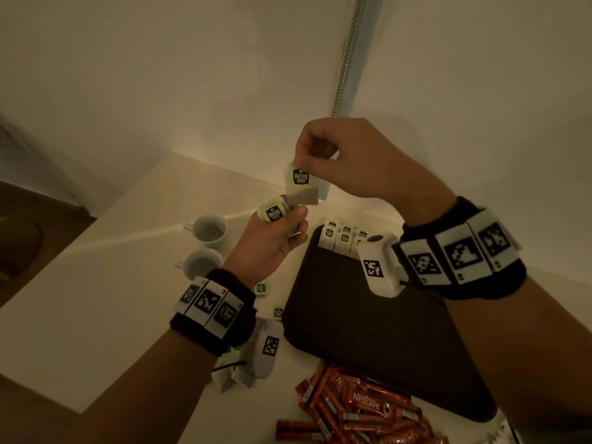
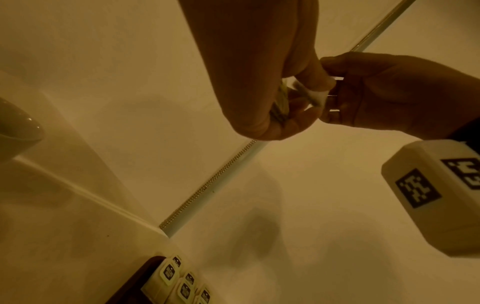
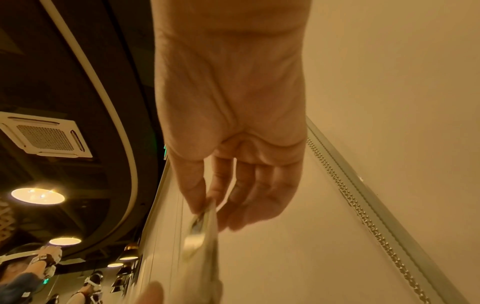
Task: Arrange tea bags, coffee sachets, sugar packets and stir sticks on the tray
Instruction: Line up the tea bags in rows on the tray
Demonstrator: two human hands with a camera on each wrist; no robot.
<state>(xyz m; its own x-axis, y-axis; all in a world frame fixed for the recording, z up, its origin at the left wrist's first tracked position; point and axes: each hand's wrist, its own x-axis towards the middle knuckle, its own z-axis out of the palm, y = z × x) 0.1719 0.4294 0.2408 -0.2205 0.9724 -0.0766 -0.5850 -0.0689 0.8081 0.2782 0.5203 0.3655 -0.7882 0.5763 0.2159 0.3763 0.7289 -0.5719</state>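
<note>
1. Head view: right hand (image 1: 349,161) pinches one tea bag (image 1: 302,187) by its top, held above the table (image 1: 96,299). Left hand (image 1: 275,238) grips a second bag (image 1: 273,211) just below it. Six bags stand in a cluster (image 1: 344,238) at the far edge of the tray (image 1: 368,331). Two cups (image 1: 209,230) sit left; a pile of coffee sachets (image 1: 355,408) lies near, count unclear.
2. Left wrist view: both hands meet; bags blurred.
3. Right wrist view: thumb and finger pinch the bag.

Pale table (image 1: 96,302) bearing a dark tray (image 1: 368,331); left of the tray, 2 white cups (image 1: 209,230) and loose tea bags (image 1: 261,288); before it, Nescafé sachets (image 1: 358,411).
</note>
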